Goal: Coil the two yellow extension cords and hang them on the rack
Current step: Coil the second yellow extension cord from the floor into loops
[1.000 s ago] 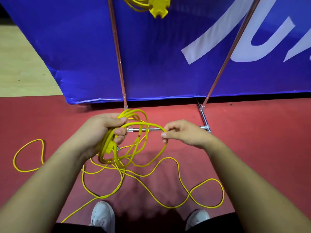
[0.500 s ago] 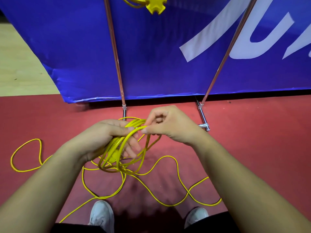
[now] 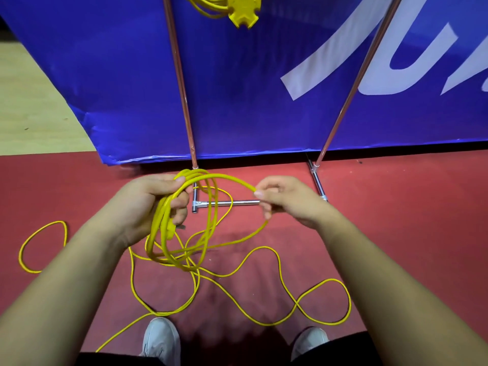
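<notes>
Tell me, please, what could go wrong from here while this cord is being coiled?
1. The loose cord crosses itself on the floor by the shoes; pulled in, it may knot or catch underfoot.
2. The coil in the left hand has uneven loops; some could slip from the fingers.
3. The outer loop pinched by the right hand hangs near the rack's base bar and might snag.

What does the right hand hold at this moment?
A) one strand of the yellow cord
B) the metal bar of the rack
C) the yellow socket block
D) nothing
A: the right hand pinches one strand of the yellow cord, which arcs over from the coil in the left hand.
</notes>
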`<state>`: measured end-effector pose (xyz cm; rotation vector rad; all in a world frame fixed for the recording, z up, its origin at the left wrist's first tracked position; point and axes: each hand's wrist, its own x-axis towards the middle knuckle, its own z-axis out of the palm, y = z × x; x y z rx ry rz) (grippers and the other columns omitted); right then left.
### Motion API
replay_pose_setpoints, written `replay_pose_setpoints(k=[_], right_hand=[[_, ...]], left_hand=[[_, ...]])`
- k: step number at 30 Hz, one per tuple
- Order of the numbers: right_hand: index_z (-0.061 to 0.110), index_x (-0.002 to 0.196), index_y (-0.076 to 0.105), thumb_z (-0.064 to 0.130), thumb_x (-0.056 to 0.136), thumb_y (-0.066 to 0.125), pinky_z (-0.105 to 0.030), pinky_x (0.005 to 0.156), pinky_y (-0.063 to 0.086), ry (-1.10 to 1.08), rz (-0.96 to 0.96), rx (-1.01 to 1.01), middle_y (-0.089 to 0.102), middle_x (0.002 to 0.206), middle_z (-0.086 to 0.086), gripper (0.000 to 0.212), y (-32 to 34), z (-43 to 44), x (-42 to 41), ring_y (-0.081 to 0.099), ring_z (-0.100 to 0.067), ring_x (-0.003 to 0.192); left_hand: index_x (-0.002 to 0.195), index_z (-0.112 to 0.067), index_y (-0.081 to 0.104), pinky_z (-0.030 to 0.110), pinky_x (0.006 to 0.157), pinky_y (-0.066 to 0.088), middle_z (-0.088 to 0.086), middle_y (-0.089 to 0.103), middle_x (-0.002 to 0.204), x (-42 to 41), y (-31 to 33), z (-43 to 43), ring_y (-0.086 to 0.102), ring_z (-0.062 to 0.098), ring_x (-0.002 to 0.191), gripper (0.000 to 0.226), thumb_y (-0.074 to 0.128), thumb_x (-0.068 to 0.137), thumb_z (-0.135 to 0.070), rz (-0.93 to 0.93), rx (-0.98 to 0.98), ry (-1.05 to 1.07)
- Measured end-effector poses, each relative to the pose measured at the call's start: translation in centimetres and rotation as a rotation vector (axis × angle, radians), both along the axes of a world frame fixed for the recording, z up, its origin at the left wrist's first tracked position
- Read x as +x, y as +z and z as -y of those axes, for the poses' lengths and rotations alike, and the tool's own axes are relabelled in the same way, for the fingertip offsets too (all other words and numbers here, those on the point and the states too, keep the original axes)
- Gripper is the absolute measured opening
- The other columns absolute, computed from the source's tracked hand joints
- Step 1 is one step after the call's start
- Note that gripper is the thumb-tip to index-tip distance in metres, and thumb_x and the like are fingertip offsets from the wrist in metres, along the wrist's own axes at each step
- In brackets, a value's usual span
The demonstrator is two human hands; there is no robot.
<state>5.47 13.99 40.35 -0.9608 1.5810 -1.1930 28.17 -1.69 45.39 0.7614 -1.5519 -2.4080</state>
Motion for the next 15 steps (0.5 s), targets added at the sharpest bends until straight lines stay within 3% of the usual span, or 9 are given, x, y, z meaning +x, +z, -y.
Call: replay_pose_setpoints(k=[2, 4, 7, 10, 12, 15], right_hand=[[0.001, 0.089, 0.063, 0.008, 0.089, 0.062, -0.029, 0.052, 0.027, -0.081, 0.074, -0.100, 0.041, 0.055, -0.001, 0.006, 1.4, -0.2, -0.6, 0.035, -0.015, 0.049], [-0.005, 0.089, 0.064, 0.009, 0.087, 0.063, -0.030, 0.051, 0.016, -0.084, 0.059, -0.149, 0.036, 0.054, 0.000, 0.014, 2.3, -0.5, -1.1, 0.027, -0.013, 0.050], [0.001, 0.083, 0.072, 0.016, 0.083, 0.067, -0.026, 0.050, 0.023, -0.002, -0.133, -0.101, 0.039, 0.054, -0.005, 0.016, 3.1, -0.7, -0.9, 0.029, -0.018, 0.053], [0.010, 0.081, 0.076, 0.015, 0.083, 0.071, -0.026, 0.052, 0.028, 0.084, -0.276, -0.045, 0.049, 0.056, -0.004, 0.007, 4.0, -0.5, 0.1, 0.036, -0.019, 0.055], [0.006, 0.081, 0.076, 0.007, 0.084, 0.071, -0.021, 0.052, 0.033, 0.158, -0.317, -0.048, 0.056, 0.054, 0.008, 0.006, 4.8, -0.2, 1.4, 0.042, -0.006, 0.051], [0.003, 0.082, 0.075, 0.008, 0.084, 0.072, -0.016, 0.057, 0.036, 0.243, -0.372, -0.074, 0.061, 0.058, 0.001, 0.006, 5.5, 0.4, 3.3, 0.047, -0.001, 0.057]], left_hand=[[0.075, -0.004, 0.064, 0.026, 0.042, 0.045, 0.011, 0.055, 0.055, 0.3, -0.3, 0.3, 0.053, 0.024, 0.041, 0.036, 0.075, 0.055, -0.031, 0.026, -0.022, -0.038], [0.075, -0.003, 0.066, 0.027, 0.043, 0.047, 0.014, 0.059, 0.059, 0.4, -0.4, 0.3, 0.057, 0.026, 0.042, 0.034, 0.075, 0.054, -0.029, 0.032, -0.001, -0.079], [0.071, -0.005, 0.067, 0.028, 0.043, 0.047, 0.016, 0.059, 0.059, 0.3, -0.4, 0.4, 0.056, 0.026, 0.040, 0.024, 0.071, 0.059, -0.025, 0.025, 0.014, -0.120], [0.078, -0.004, 0.070, 0.030, 0.044, 0.047, 0.018, 0.061, 0.061, 0.5, -0.5, 0.3, 0.056, 0.027, 0.041, 0.041, 0.083, 0.053, -0.034, 0.046, -0.040, -0.257], [0.084, 0.001, 0.069, 0.030, 0.044, 0.046, 0.019, 0.058, 0.059, 0.5, -0.6, -0.2, 0.054, 0.026, 0.040, 0.048, 0.083, 0.056, -0.035, 0.077, -0.054, -0.320], [0.089, 0.003, 0.064, 0.030, 0.047, 0.039, 0.011, 0.044, 0.052, 0.3, -0.2, -1.2, 0.044, 0.020, 0.037, 0.040, 0.071, 0.070, -0.031, 0.093, -0.022, -0.408]])
